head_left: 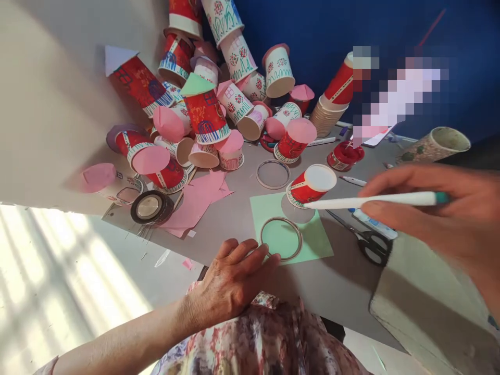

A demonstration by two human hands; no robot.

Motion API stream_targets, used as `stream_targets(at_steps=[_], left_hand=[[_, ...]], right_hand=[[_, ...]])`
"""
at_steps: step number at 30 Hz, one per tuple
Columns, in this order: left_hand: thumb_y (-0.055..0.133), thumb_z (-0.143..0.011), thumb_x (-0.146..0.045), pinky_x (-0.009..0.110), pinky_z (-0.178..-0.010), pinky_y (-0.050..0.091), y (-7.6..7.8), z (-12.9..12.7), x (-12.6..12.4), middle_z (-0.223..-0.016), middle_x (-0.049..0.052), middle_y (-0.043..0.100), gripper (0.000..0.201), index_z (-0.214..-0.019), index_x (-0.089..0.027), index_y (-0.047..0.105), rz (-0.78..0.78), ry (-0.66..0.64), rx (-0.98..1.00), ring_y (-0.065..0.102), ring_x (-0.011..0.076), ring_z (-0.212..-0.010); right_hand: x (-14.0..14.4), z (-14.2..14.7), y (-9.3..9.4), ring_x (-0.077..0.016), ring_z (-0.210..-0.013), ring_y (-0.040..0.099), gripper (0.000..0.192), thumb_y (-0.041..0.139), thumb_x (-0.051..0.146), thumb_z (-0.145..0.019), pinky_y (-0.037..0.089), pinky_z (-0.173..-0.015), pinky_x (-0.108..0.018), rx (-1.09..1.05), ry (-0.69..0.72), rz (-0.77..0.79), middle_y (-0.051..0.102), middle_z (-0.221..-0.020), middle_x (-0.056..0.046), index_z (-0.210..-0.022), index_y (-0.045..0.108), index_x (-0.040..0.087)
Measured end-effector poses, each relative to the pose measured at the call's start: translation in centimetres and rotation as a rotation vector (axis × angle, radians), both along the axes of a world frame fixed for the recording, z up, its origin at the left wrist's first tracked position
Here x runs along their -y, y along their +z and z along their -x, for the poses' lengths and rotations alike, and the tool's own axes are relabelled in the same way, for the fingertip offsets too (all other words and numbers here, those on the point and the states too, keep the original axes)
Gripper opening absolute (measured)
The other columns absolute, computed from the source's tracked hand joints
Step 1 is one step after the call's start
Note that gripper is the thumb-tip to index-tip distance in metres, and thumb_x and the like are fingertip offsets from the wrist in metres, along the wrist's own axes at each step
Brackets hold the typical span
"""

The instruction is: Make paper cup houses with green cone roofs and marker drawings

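Observation:
My left hand [244,271] rests at the table's front edge, fingers bent and pressed together. Its fingertips hold the lower left rim of a thin round ring [300,233]. The ring lies flat on a square of light green paper [316,242]. Raised at the right, my right hand [422,203] grips a white marker [347,202] with a green end. The marker points left, its tip in front of a red paper cup [307,187] in this view. That cup stands just behind the green paper. A grey disc [292,208] overlaps the paper's back edge.
Decorated paper cups [207,117] with paper roofs pile up at the back left. Pink paper [201,200] and a black tape roll [150,207] lie at left. Another ring [272,173] lies farther back. Scissors [373,246], a red jar [346,156] and a pale cloth [422,297] are at right.

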State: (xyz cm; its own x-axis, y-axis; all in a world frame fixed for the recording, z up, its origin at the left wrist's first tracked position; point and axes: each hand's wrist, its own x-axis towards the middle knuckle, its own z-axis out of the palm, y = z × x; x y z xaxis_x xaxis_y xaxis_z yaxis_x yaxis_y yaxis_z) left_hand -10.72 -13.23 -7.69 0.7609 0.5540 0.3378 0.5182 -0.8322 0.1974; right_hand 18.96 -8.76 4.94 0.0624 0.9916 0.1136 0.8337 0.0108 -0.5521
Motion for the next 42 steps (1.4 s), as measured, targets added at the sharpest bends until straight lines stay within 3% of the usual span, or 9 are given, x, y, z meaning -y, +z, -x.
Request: stream_targets(at_steps=[3, 7, 11, 15, 21, 28, 42], left_hand=[[0.062, -0.095, -0.016, 0.043, -0.085, 0.04, -0.2, -0.1, 0.3, -0.125, 0.015, 0.071, 0.042, -0.137, -0.01, 0.058, -0.006, 0.012, 0.005, 0.06, 0.0287, -0.115], [0.065, -0.096, -0.028, 0.043, -0.085, 0.04, -0.4, -0.2, 0.5, -0.124, 0.015, 0.071, 0.037, -0.129, -0.01, 0.062, -0.033, 0.034, 0.031, 0.059, 0.0294, -0.116], [0.066, -0.096, -0.032, 0.043, -0.086, 0.04, -0.4, -0.2, 0.6, -0.122, 0.015, 0.071, 0.038, -0.128, -0.011, 0.063, -0.039, 0.05, 0.053, 0.06, 0.0292, -0.114], [0.064, -0.097, -0.031, 0.043, -0.085, 0.04, -0.6, -0.2, 0.7, -0.123, 0.014, 0.071, 0.037, -0.128, -0.012, 0.063, -0.032, 0.053, 0.063, 0.06, 0.0288, -0.113], [0.063, -0.098, -0.03, 0.043, -0.08, 0.04, -0.8, -0.3, 0.8, -0.123, 0.012, 0.071, 0.034, -0.127, -0.012, 0.063, -0.036, 0.072, 0.052, 0.06, 0.027, -0.106], [0.063, -0.097, -0.03, 0.043, -0.08, 0.041, -0.4, -0.3, 0.8, -0.122, 0.013, 0.071, 0.035, -0.128, -0.013, 0.062, -0.04, 0.073, 0.057, 0.06, 0.0272, -0.103], [0.066, -0.096, -0.026, 0.045, -0.082, 0.039, -1.0, -0.2, 0.7, -0.123, 0.011, 0.071, 0.034, -0.127, -0.013, 0.062, -0.017, 0.073, 0.076, 0.059, 0.0269, -0.101]], right_hand=[[-1.3, 3.3, 0.0, -0.0092, -0.043, 0.042, 0.015, 0.074, 0.041, -0.079, 0.027, -0.041, -0.025, -0.249, 0.134, 0.075, 0.058, -0.054, 0.006, -0.079, 0.075, 0.026], [-2.9, 6.1, -0.6, -0.0084, -0.049, 0.046, 0.017, 0.071, 0.037, -0.085, 0.031, -0.045, -0.023, -0.347, 0.377, 0.084, 0.064, -0.06, 0.005, -0.08, 0.073, 0.021], [-4.3, 8.5, -1.5, -0.0095, -0.051, 0.045, 0.021, 0.062, 0.037, -0.09, 0.034, -0.052, -0.024, -0.186, 0.503, 0.134, 0.059, -0.06, 0.005, -0.078, 0.066, 0.021], [-5.0, 10.3, -2.5, -0.0109, -0.054, 0.043, 0.022, 0.058, 0.035, -0.092, 0.029, -0.055, -0.026, -0.057, 0.576, 0.235, 0.058, -0.061, 0.005, -0.075, 0.062, 0.021], [-5.5, 11.9, -3.3, -0.0118, -0.058, 0.045, 0.025, 0.059, 0.033, -0.092, 0.025, -0.057, -0.027, 0.063, 0.671, 0.264, 0.059, -0.062, 0.004, -0.071, 0.055, 0.021], [-5.7, 12.5, -4.0, -0.0125, -0.057, 0.043, 0.024, 0.059, 0.034, -0.091, 0.025, -0.057, -0.027, 0.115, 0.694, 0.278, 0.056, -0.06, 0.005, -0.071, 0.05, 0.022], [-6.8, 11.6, -2.9, -0.0155, -0.061, 0.051, 0.021, 0.054, 0.031, -0.094, 0.026, -0.058, -0.029, 0.299, 0.549, 0.226, 0.064, -0.069, -0.002, -0.075, 0.056, 0.021]])
